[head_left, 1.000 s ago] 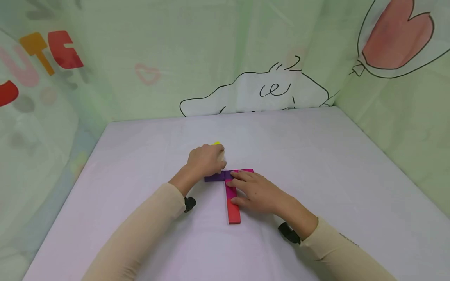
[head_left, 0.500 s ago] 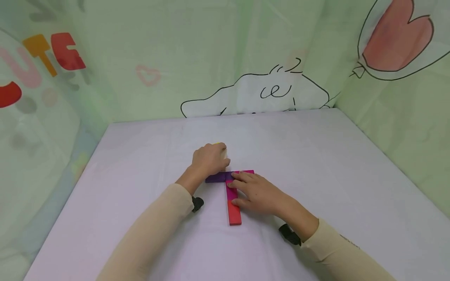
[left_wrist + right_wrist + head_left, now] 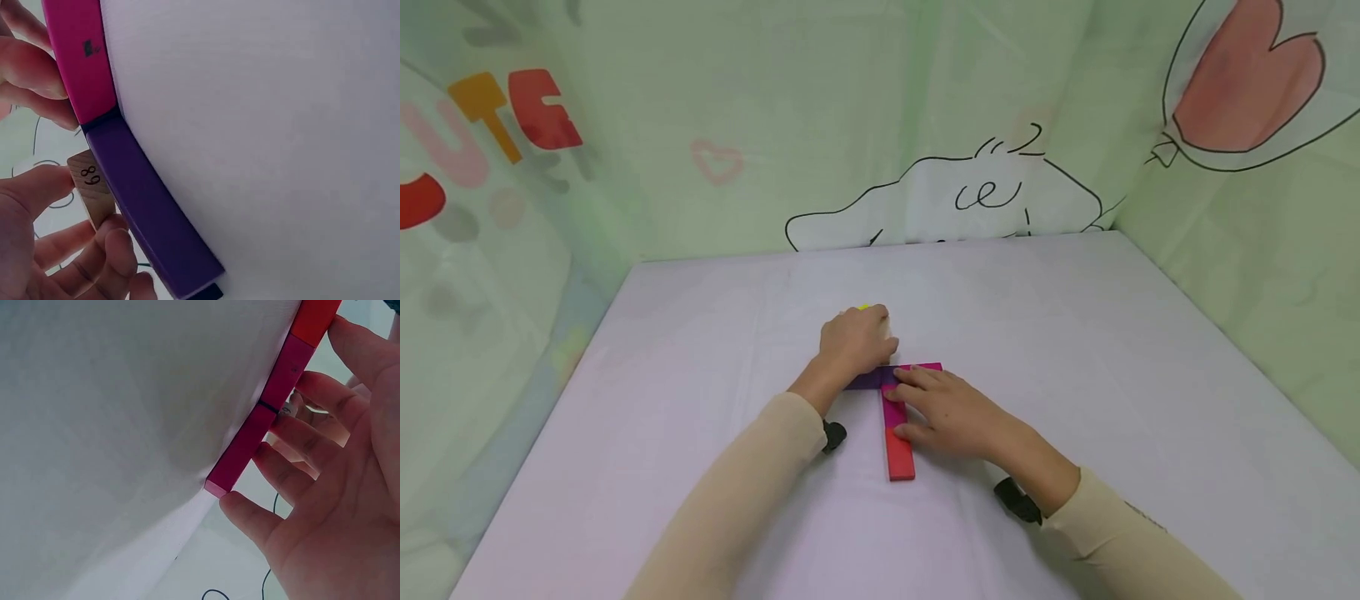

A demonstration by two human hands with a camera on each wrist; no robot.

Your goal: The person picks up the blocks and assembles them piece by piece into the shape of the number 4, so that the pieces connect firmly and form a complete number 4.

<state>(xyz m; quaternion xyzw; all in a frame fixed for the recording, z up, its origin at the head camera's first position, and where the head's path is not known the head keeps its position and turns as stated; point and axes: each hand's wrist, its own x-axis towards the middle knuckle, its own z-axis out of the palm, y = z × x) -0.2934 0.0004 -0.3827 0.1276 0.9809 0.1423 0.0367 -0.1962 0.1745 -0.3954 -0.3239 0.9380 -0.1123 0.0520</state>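
Flat coloured blocks lie in a T on the table. A purple block (image 3: 865, 381) and a pink block (image 3: 931, 366) form its crossbar; a magenta block (image 3: 893, 413) and a red block (image 3: 900, 457) form its stem. My left hand (image 3: 853, 343) is just behind the crossbar and pinches a small wooden block (image 3: 89, 178), marked with digits, against or very near the purple block. A yellow edge (image 3: 863, 307) shows past its knuckles, mostly hidden. My right hand (image 3: 958, 412) rests with spread fingers on the stem and the crossbar's right part.
The white table (image 3: 1075, 333) extends around the blocks. A pale green curtain (image 3: 737, 125) with drawn figures stands behind it and at both sides.
My left hand has moved a little to the right along the crossbar, with the wooden block, and covers more of the purple block. The right hand stays on the blocks.
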